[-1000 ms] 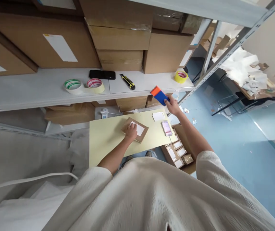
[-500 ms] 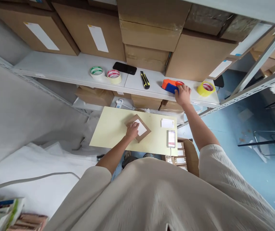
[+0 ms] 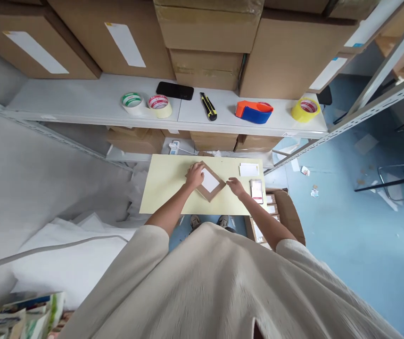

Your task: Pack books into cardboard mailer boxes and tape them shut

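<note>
Resting a left hand (image 3: pixel 195 174) on a small brown box (image 3: pixel 212 187): what could slip?

So, nearest trouble first. There's an open carton (image 3: pixel 292 216) down past the table's near right corner, and a lit phone (image 3: pixel 257 191) lying just beside the right forearm (image 3: pixel 266 220). If that arm swings outward, I reckon the phone could get nudged off the edge toward the carton.

Next worry is the box itself. It sits cornerwise around the middle of the yellow table (image 3: pixel 162 188), white label (image 3: pixel 208 179) up. A tug at one corner with only light pressure on the other side could spin it, and a dragging thumb might scuff the label.

Fingers: the right hand (image 3: pixel 235 187) has its tips drawn close together right at the box's right corner. Too small to say if they're pinching something or barely touching. The left is loosely curved over the opposite side, on cardboard and label edge; can't tell if it's gripping or just lying there.

Farther back: white cards (image 3: pixel 249 169), then the shelf (image 3: pixel 95 101) with a yellow-black knife (image 3: pixel 209 106), an orange-and-blue thing (image 3: pixel 254 112) and a yellow tape roll (image 3: pixel 305 109), big cartons (image 3: pixel 293 56) behind.
</note>
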`<control>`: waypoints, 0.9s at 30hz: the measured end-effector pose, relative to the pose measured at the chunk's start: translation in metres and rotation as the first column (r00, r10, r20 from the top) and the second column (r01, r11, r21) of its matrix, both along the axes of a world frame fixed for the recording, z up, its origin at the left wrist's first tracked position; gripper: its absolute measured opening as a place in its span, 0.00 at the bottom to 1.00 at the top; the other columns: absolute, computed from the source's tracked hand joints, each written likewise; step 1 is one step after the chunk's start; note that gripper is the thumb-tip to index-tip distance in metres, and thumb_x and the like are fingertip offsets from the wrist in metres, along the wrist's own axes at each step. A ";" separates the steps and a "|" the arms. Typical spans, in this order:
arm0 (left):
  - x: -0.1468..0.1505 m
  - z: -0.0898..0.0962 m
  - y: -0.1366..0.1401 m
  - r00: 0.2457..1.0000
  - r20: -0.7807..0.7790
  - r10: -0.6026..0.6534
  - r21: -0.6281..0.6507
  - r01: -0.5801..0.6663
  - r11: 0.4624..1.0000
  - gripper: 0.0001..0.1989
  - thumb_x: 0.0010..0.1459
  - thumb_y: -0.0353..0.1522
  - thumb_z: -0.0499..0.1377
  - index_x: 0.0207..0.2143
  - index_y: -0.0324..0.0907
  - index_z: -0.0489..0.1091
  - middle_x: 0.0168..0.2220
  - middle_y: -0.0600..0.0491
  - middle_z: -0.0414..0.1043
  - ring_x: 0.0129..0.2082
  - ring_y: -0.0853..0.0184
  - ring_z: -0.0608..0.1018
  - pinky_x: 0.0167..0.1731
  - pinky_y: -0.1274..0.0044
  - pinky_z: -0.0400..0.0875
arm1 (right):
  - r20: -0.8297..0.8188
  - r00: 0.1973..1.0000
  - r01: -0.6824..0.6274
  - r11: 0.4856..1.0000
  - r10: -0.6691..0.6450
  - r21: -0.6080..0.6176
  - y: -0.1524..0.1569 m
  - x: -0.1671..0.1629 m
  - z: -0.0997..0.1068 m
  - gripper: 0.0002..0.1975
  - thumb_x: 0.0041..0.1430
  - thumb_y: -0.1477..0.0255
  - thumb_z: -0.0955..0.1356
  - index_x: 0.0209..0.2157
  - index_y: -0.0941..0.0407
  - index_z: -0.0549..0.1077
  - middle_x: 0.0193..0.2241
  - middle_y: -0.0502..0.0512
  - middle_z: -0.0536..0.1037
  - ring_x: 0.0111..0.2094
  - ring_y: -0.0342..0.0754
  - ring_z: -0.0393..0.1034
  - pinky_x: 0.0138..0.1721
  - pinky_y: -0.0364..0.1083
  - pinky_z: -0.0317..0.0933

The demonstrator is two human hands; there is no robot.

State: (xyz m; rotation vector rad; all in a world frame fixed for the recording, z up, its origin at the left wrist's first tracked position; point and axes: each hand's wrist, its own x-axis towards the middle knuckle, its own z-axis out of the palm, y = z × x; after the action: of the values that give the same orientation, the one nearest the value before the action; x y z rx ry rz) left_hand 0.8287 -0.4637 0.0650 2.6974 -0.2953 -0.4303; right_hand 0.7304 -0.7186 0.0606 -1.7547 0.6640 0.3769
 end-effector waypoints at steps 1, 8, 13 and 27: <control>0.005 0.000 0.001 1.000 0.009 0.016 -0.006 -0.016 1.000 0.31 0.74 0.30 0.55 0.77 0.42 0.70 0.82 0.37 0.62 0.80 0.43 0.66 0.78 0.52 0.65 | -0.048 0.997 0.062 0.996 -0.059 0.058 0.005 -0.007 -0.005 0.29 0.57 0.50 0.81 0.55 0.50 0.81 0.46 0.59 0.84 0.48 0.57 0.80 0.52 0.54 0.77; 0.021 -0.003 0.006 0.995 -0.101 0.017 -0.043 -0.021 0.999 0.37 0.73 0.31 0.57 0.83 0.43 0.60 0.83 0.36 0.62 0.81 0.43 0.67 0.79 0.51 0.63 | -0.169 0.964 0.236 0.952 -0.205 0.196 0.032 -0.015 -0.017 0.37 0.60 0.51 0.79 0.67 0.47 0.77 0.60 0.63 0.82 0.56 0.56 0.81 0.56 0.53 0.78; 0.019 0.003 0.019 0.993 -0.079 0.091 -0.066 -0.096 0.993 0.36 0.75 0.38 0.59 0.82 0.44 0.62 0.76 0.33 0.70 0.76 0.41 0.72 0.75 0.52 0.68 | -0.173 0.956 0.261 0.957 -0.238 0.128 0.048 -0.003 -0.015 0.25 0.66 0.55 0.73 0.60 0.51 0.80 0.61 0.63 0.84 0.57 0.57 0.81 0.55 0.51 0.77; -0.009 0.004 0.093 0.961 -0.094 0.260 -0.060 -0.267 0.962 0.31 0.75 0.42 0.61 0.75 0.44 0.66 0.67 0.36 0.79 0.66 0.43 0.83 0.62 0.60 0.80 | 0.242 0.948 -0.103 0.917 0.208 -0.385 0.087 0.018 -0.012 0.32 0.71 0.66 0.67 0.73 0.53 0.73 0.69 0.71 0.71 0.55 0.59 0.79 0.59 0.59 0.80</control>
State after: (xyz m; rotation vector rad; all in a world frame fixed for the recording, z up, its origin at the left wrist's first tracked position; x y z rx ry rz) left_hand 0.8197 -0.3712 0.0693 2.5902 0.0724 -0.4430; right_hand 0.7486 -0.6320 0.0490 -2.1787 0.4064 0.1087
